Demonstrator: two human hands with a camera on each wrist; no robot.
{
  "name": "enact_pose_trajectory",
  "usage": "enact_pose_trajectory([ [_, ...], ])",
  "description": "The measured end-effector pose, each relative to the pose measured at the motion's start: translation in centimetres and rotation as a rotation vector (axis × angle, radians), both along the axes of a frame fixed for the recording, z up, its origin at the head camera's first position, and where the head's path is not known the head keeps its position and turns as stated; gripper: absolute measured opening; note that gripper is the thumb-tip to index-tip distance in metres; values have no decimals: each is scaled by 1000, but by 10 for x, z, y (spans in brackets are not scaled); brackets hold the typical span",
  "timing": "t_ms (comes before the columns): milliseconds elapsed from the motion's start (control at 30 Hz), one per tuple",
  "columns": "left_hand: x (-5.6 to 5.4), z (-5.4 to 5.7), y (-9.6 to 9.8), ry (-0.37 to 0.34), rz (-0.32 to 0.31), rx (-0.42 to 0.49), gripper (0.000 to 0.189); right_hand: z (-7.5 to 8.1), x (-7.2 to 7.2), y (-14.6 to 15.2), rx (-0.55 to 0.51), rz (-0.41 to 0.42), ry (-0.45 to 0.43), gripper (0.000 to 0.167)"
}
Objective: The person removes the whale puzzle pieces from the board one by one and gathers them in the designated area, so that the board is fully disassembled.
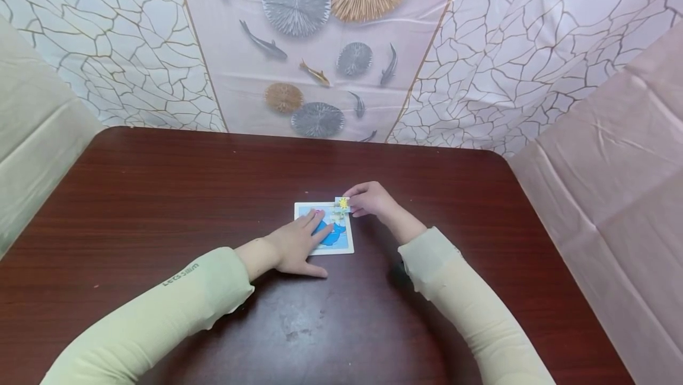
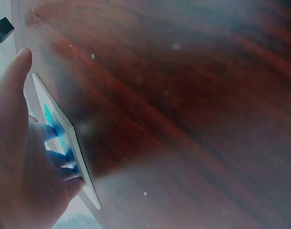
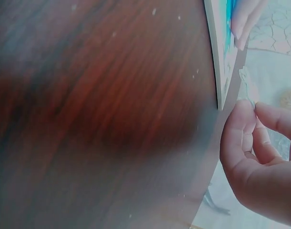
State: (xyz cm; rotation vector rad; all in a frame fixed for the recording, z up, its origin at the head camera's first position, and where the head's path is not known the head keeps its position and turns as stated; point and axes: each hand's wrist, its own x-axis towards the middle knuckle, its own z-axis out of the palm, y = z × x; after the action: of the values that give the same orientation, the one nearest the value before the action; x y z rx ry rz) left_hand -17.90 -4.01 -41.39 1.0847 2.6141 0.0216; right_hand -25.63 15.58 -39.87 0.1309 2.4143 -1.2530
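A square jigsaw puzzle (image 1: pixel 336 238) with a white border and a blue sea-animal picture lies flat on the table. My left hand (image 1: pixel 294 247) rests on its left part with fingers spread, hiding much of the picture; the thumb reaches past the near edge. Between thumb and fingertips, my right hand (image 1: pixel 374 200) pinches a puzzle piece (image 1: pixel 342 203) printed with a yellow sun. That piece overlaps the puzzle's far right corner in the head view. The right wrist view shows the piece (image 3: pixel 246 82) nearly edge-on, just beyond the white border (image 3: pixel 216 62).
The dark reddish-brown table (image 1: pixel 176 195) has a glossy surface with small specks. A patterned curtain (image 1: pixel 320 47) hangs behind its far edge, and pale cloth (image 1: pixel 608 136) covers the sides. A small dark object (image 2: pixel 3 29) shows in the left wrist view.
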Motion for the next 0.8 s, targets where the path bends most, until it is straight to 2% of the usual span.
enact_pose_trajectory([
  [233, 4, 0, -5, -32, 13, 55, 92, 4, 0, 10, -33, -25, -39, 24],
  [633, 13, -3, -19, 7, -18, 122, 91, 7, -1, 35, -114, -40, -57, 28],
  [800, 18, -5, -26, 5, -24, 119, 89, 10, -1, 47, -141, -30, -58, 30],
])
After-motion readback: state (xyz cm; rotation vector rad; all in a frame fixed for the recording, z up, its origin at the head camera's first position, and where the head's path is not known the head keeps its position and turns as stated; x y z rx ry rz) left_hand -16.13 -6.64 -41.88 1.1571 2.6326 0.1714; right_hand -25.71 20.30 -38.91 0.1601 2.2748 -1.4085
